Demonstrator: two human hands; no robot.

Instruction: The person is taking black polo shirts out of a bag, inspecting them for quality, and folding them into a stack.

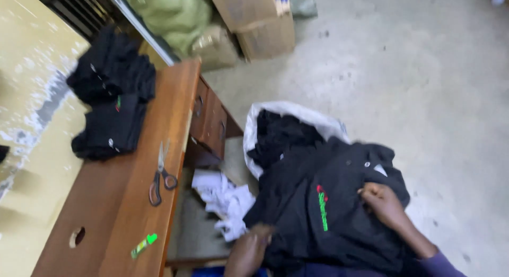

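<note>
The person's right hand (383,203) has its fingers curled shut on a fold of the black shirt (323,208), just beside the shirt's red-and-green print. The left hand (252,248) presses on the shirt's lower edge — whether those fingers clench or lie flat, I cannot tell through the blur. Beyond the right fingers a white sack (289,118) gapes, full of more black cloth. Beside the left fingers lies crumpled white fabric (225,200). Further off on the wooden desk (106,213) — scissors (160,173) and stacked black shirts (111,97).
</note>
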